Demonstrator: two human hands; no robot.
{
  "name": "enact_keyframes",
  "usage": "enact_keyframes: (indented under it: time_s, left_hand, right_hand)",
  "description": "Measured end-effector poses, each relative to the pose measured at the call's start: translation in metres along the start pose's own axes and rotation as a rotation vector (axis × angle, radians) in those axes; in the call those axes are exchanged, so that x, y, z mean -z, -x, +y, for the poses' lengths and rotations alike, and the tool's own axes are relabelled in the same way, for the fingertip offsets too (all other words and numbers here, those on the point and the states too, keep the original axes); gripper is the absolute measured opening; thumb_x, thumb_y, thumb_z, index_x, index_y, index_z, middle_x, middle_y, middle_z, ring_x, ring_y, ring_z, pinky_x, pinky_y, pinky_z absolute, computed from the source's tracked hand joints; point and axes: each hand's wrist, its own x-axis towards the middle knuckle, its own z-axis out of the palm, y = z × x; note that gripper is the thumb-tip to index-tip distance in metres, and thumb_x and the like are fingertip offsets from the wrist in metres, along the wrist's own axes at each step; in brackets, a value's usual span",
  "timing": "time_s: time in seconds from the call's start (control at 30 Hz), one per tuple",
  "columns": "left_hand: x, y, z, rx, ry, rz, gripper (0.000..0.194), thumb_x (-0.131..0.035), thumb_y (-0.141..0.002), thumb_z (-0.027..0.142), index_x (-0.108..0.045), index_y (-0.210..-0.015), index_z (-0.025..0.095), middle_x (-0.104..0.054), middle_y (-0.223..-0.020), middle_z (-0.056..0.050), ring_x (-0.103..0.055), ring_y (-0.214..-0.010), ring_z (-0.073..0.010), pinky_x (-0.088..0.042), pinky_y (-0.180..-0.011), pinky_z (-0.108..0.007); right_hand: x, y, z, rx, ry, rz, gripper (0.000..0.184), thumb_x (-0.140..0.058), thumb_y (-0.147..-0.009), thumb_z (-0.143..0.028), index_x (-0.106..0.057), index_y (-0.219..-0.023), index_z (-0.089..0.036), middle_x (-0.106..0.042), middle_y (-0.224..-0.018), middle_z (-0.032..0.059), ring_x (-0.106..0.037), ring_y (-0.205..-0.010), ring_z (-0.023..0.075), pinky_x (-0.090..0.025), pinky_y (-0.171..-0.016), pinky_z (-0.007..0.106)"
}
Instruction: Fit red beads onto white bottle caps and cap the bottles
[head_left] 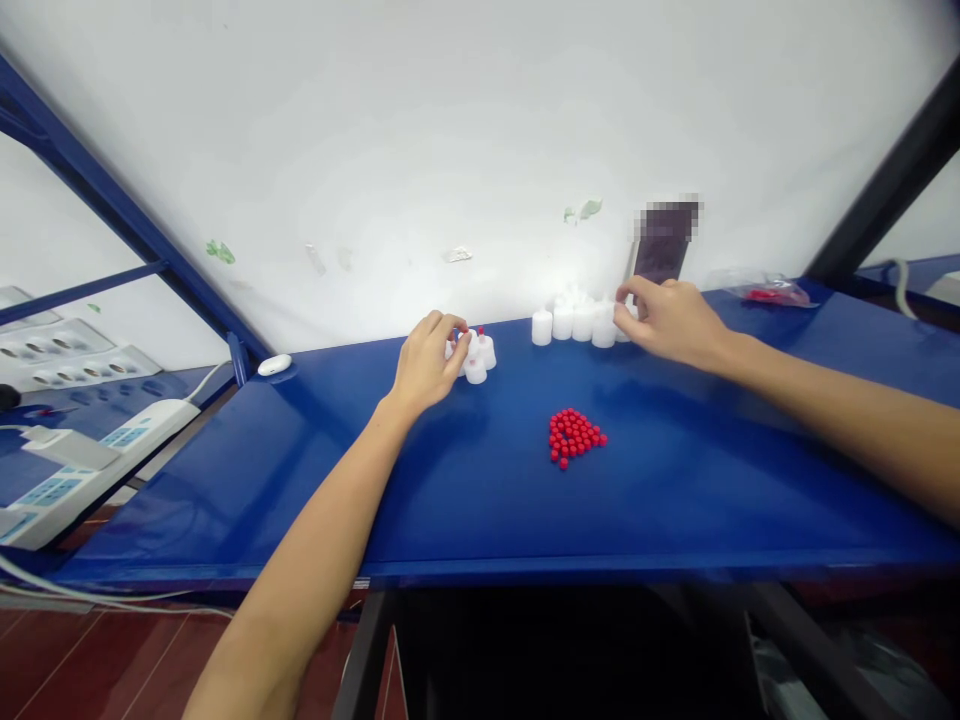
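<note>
My left hand (430, 362) is at a small cluster of white plastic bottles (476, 372), some with red caps on top. Its thumb and fingers close around one bottle there, mostly hidden behind them. Farther right, a larger group of small white bottles (582, 322) stands upright by the wall. At that group's right end, my right hand (670, 318) has thumb and forefinger bent around a white bottle, partly covered by the fingers. Between and in front of both hands lies a loose patch of small red caps (574, 436).
The blue tabletop (465, 500) meets a white wall. A dark phone-like object (663, 240), partly pixelated, leans behind my right hand. A clear bag with red contents (772, 292) lies at the right. A white oval object (274, 365) and power strips (105, 470) are at the left.
</note>
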Motion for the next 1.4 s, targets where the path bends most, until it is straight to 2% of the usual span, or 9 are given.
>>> enact_keyframes:
  time_s: [0.27, 0.4, 0.63, 0.87, 1.0, 1.1, 1.17, 1.27, 1.4]
  left_hand:
    - [-0.007, 0.004, -0.002, 0.019, -0.044, -0.021, 0.018, -0.052, -0.099, 0.032, -0.066, -0.102, 0.021, -0.058, -0.097, -0.006, -0.058, -0.084, -0.0202, -0.048, -0.081, -0.035]
    - [-0.007, 0.004, -0.001, 0.035, -0.048, 0.002, 0.019, -0.052, -0.097, 0.032, -0.066, -0.099, 0.020, -0.058, -0.097, -0.007, -0.058, -0.085, -0.0213, -0.048, -0.080, -0.037]
    - [-0.004, 0.003, 0.009, -0.042, 0.018, 0.034, 0.029, -0.040, -0.094, 0.016, -0.059, -0.116, 0.016, -0.063, -0.099, -0.009, -0.059, -0.093, -0.0228, -0.048, -0.086, -0.038]
    - [-0.018, 0.008, 0.057, -0.308, 0.172, -0.243, 0.024, -0.043, -0.094, 0.016, -0.064, -0.104, 0.019, -0.070, -0.094, -0.004, -0.065, -0.085, -0.0175, -0.051, -0.081, -0.031]
    - [-0.026, 0.013, 0.074, -0.311, 0.253, -0.443, 0.028, -0.040, -0.098, 0.018, -0.064, -0.114, 0.018, -0.068, -0.103, -0.007, -0.064, -0.090, -0.0192, -0.050, -0.082, -0.033]
    - [-0.027, 0.015, 0.077, -0.291, 0.296, -0.504, 0.029, -0.040, -0.099, 0.017, -0.064, -0.115, 0.019, -0.066, -0.104, -0.007, -0.063, -0.094, -0.0194, -0.050, -0.084, -0.032]
    - [-0.027, 0.015, 0.077, -0.289, 0.322, -0.520, 0.030, -0.042, -0.098, 0.015, -0.065, -0.116, 0.018, -0.065, -0.104, -0.007, -0.063, -0.095, -0.0194, -0.050, -0.085, -0.032]
    - [-0.027, 0.015, 0.077, -0.295, 0.353, -0.534, 0.031, -0.043, -0.097, 0.013, -0.066, -0.118, 0.018, -0.064, -0.105, -0.008, -0.062, -0.095, -0.0195, -0.050, -0.085, -0.032]
    - [-0.029, 0.017, 0.075, -0.314, 0.340, -0.546, 0.033, -0.044, -0.098, 0.014, -0.065, -0.123, 0.020, -0.064, -0.108, -0.008, -0.061, -0.099, -0.0208, -0.049, -0.089, -0.034]
  right_hand:
    - [-0.003, 0.001, 0.003, -0.086, 0.034, -0.118, 0.045, -0.048, -0.092, -0.037, -0.059, -0.128, -0.013, -0.064, -0.062, 0.0053, -0.058, -0.059, 0.0249, -0.042, -0.061, 0.035]
    - [-0.005, 0.002, 0.004, -0.087, 0.010, -0.141, 0.043, -0.045, -0.095, -0.039, -0.062, -0.126, -0.015, -0.069, -0.069, 0.0078, -0.063, -0.066, 0.0264, -0.044, -0.064, 0.036]
    - [-0.006, -0.001, 0.008, -0.077, -0.160, -0.139, 0.030, -0.049, -0.093, -0.039, -0.071, -0.103, -0.020, -0.067, -0.068, 0.0034, -0.063, -0.065, 0.0209, -0.045, -0.067, 0.033]
    - [-0.006, -0.001, 0.006, -0.075, -0.250, -0.118, 0.025, -0.056, -0.089, -0.043, -0.070, -0.093, -0.022, -0.065, -0.067, 0.0019, -0.061, -0.063, 0.0203, -0.045, -0.063, 0.033]
    - [0.000, -0.001, 0.000, -0.094, -0.314, 0.004, 0.025, -0.056, -0.089, -0.042, -0.070, -0.095, -0.022, -0.064, -0.067, 0.0024, -0.058, -0.061, 0.0196, -0.044, -0.062, 0.033]
    - [0.005, 0.000, -0.011, -0.091, -0.413, 0.073, 0.025, -0.058, -0.088, -0.042, -0.069, -0.093, -0.020, -0.059, -0.062, 0.0011, -0.054, -0.058, 0.0184, -0.043, -0.062, 0.033]
    - [0.007, 0.003, -0.021, -0.084, -0.467, 0.031, 0.024, -0.059, -0.087, -0.042, -0.068, -0.091, -0.020, -0.056, -0.058, -0.0009, -0.051, -0.056, 0.0173, -0.042, -0.060, 0.033]
    - [0.003, 0.011, -0.036, -0.068, -0.521, -0.127, 0.021, -0.058, -0.088, -0.041, -0.066, -0.091, -0.022, -0.048, -0.051, -0.0049, -0.044, -0.048, 0.0144, -0.038, -0.054, 0.030]
    - [-0.012, 0.022, -0.046, 0.068, -0.532, -0.272, 0.021, -0.058, -0.088, -0.040, -0.066, -0.090, -0.020, -0.048, -0.049, -0.0066, -0.044, -0.046, 0.0129, -0.038, -0.054, 0.029]
